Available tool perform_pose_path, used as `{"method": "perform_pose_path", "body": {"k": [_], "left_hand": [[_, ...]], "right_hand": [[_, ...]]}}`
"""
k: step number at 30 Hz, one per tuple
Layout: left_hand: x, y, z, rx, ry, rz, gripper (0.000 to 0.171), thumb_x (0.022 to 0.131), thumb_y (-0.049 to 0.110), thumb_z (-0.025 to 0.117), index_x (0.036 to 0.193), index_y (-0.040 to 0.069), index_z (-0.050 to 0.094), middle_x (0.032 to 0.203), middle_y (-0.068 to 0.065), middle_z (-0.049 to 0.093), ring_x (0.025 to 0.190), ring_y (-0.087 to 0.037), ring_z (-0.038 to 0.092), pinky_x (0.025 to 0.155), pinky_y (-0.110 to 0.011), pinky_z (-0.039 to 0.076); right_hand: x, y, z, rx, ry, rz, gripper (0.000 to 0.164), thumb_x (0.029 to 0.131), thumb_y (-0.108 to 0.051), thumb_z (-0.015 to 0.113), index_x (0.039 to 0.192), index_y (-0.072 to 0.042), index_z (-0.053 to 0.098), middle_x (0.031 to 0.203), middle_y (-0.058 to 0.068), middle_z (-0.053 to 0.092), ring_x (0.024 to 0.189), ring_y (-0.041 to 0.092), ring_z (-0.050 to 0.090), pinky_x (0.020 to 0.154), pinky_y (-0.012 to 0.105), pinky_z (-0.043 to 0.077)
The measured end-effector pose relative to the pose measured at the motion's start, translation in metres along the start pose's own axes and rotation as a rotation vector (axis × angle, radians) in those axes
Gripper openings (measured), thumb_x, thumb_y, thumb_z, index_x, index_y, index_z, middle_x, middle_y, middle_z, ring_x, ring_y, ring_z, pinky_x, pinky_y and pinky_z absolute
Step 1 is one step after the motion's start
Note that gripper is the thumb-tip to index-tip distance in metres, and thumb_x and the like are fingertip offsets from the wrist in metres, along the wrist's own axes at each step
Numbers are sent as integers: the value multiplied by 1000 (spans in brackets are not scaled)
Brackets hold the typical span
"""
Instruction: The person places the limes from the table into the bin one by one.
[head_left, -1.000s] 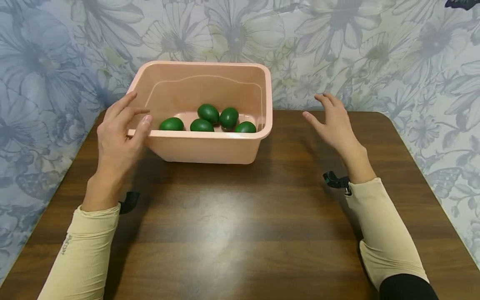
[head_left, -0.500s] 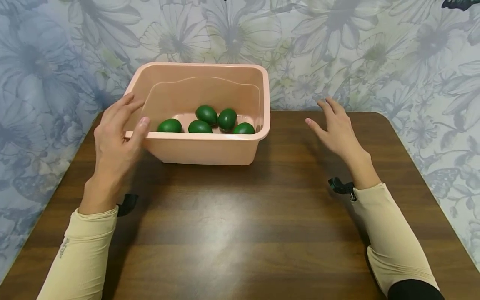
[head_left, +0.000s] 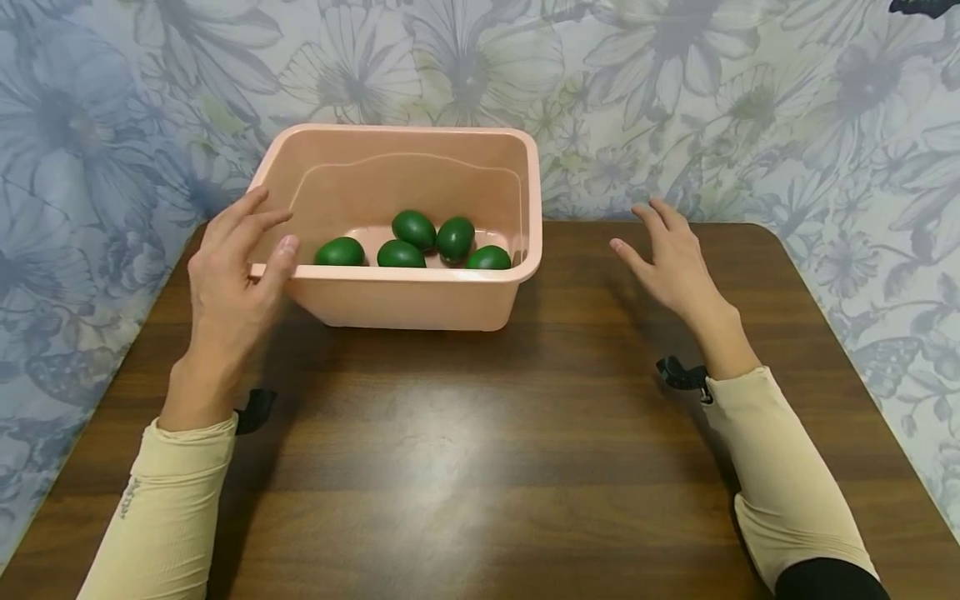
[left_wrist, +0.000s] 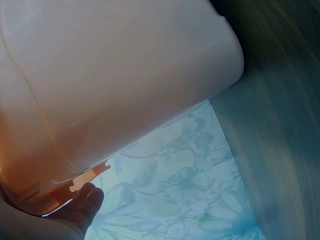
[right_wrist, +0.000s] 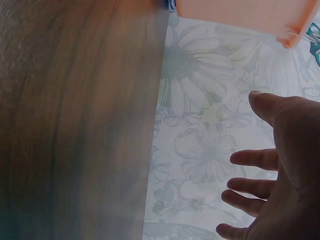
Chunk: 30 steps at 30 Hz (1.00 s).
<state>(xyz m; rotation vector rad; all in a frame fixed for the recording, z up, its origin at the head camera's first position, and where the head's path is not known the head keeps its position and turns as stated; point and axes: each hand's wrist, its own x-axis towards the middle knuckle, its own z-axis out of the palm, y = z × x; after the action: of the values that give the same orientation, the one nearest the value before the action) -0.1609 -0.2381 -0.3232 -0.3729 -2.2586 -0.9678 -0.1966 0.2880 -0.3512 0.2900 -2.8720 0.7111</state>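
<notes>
A peach-coloured plastic bin [head_left: 405, 300] stands toward the back left of the table. Several glossy dark green, egg-shaped objects lie on its floor, among them a green egg shape [head_left: 340, 252] at the left and another green egg shape [head_left: 489, 257] at the right. My left hand [head_left: 232, 275] is at the bin's left front corner, thumb and fingers spread and relaxed about the rim; whether it touches is unclear. In the left wrist view, fingertips [left_wrist: 92, 200] show just outside the rim. My right hand [head_left: 678, 271] hovers right of the bin, fingers apart, holding nothing.
The brown wood-grain table [head_left: 480, 467] reaches back to a wall with floral paper [head_left: 630, 92]. Dark camera mounts sit on both wrists, the left mount [head_left: 257, 410] and the right mount [head_left: 681, 373]. Bare tabletop lies between the forearms.
My right hand has shifted slightly to the right and toward me. The left hand, the bin and the green egg shapes keep their arrangement, with only a slight shift of the view.
</notes>
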Motion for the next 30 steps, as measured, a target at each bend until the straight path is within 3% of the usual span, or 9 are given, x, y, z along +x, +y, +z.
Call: {"method": "perform_pose_path", "body": {"k": [30], "left_hand": [[-1, 4, -3, 8, -27, -12, 49, 98, 42, 65, 135, 12, 73, 161, -2, 52, 150, -27, 46, 119, -60, 37]], "right_hand": [[-1, 5, 1, -37, 34, -18, 71, 107, -48, 57, 160, -3, 39, 171, 25, 25, 157, 50, 23, 122, 72, 18]]}}
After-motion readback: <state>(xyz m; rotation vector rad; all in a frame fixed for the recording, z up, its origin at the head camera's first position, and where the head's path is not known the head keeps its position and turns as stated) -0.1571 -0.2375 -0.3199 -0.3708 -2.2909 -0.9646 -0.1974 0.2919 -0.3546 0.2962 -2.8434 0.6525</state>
